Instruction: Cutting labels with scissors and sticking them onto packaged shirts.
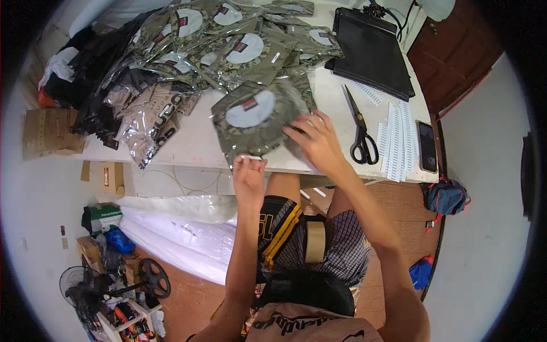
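A folded camouflage shirt in a clear plastic bag lies at the table's front edge, its pale neck opening facing up. My left hand is closed at the bag's near edge, pinching a small white strip between the fingertips. Over the bag's right side, my right hand reaches in with its fingers apart, the tips on or just above the plastic. Slight motion blur there hides the exact contact. Several more bagged camouflage shirts are heaped behind this one.
Black scissors, strips of white labels and a phone lie on the right of the table. Behind them is a stack of black plastic bags. Dark bagged garments crowd the left. A tape roll rests on my lap.
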The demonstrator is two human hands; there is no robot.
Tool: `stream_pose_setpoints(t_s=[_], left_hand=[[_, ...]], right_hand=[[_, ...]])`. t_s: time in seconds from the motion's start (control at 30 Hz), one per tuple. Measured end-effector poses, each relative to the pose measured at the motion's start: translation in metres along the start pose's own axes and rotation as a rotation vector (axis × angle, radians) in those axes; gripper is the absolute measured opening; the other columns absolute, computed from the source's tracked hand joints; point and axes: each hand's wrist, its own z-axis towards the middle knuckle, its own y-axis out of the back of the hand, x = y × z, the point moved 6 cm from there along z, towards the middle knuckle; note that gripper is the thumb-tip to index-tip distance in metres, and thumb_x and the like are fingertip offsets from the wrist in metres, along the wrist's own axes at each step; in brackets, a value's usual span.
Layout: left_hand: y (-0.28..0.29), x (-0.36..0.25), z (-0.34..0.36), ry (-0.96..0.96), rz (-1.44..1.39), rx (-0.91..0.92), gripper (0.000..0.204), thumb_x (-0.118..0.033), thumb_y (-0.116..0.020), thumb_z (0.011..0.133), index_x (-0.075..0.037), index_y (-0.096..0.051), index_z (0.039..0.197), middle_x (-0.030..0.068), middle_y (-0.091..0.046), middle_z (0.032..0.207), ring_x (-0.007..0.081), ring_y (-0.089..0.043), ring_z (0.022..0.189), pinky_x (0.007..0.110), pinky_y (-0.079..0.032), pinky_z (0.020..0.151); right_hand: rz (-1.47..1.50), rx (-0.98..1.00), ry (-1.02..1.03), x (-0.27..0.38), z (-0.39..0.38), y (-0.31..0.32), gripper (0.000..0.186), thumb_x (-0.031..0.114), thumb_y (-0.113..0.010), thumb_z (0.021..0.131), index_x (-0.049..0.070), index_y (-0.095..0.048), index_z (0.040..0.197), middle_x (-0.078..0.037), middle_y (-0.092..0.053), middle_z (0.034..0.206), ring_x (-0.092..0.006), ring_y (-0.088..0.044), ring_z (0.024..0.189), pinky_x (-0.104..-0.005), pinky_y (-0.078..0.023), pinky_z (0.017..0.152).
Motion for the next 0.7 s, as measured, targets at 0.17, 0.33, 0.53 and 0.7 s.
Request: stream_pose_setpoints(t_s=[0.17, 0.33, 0.53, 0.7], left_hand=[[-0.018, 0.047, -0.038, 0.261, 0.200, -0.007, 0.012, -0.011, -0.060, 0.091, -0.008, -0.057, 0.103, 0.0136, -0.068, 0.093, 0.0243, -0.066, 0.085, 0.036, -0.049, 0.082], [-0.032, 0.075, -0.034, 0.415, 0.401, -0.104, 0.015, -0.017, -0.067, 0.089, -0.007, -0.062, 0.099, 0.0138, -0.069, 0.085, 0.0164, -0.062, 0.064, 0.028, -0.046, 0.055], [-0.045, 0.105, -0.042, 0.443, 0.497, -0.323, 0.019, -0.016, -0.071, 0.086, -0.002, -0.066, 0.098, 0.0117, -0.068, 0.076, 0.0118, -0.054, 0.046, 0.024, -0.038, 0.040], [-0.041, 0.105, -0.036, 0.390, 0.619, -0.260, 0.024, -0.015, -0.067, 0.089, 0.002, -0.066, 0.105, 0.0113, -0.067, 0.073, 0.0113, -0.054, 0.045, 0.024, -0.038, 0.039]], right_hand=[[-0.115, 0.034, -0.302, 0.005, -0.081, 0.051, 0.042, -0.001, -0.064, 0.065, 0.007, -0.068, 0.106, -0.006, -0.062, 0.101, -0.0256, -0.055, 0.100, -0.0411, -0.041, 0.091], [-0.086, 0.047, -0.550, -0.006, -0.122, 0.054, 0.037, -0.003, -0.063, 0.067, 0.005, -0.070, 0.103, -0.008, -0.063, 0.098, -0.0269, -0.055, 0.091, -0.0382, -0.041, 0.082], [-0.092, 0.109, -0.666, -0.004, -0.122, 0.050, 0.040, -0.003, -0.063, 0.071, 0.005, -0.067, 0.110, -0.011, -0.061, 0.113, -0.0302, -0.055, 0.103, -0.0417, -0.042, 0.088], [0.026, 0.221, -0.400, 0.012, -0.092, 0.037, 0.067, -0.001, -0.060, 0.069, 0.005, -0.049, 0.134, -0.016, -0.042, 0.143, -0.0348, -0.037, 0.134, -0.0452, -0.031, 0.109]])
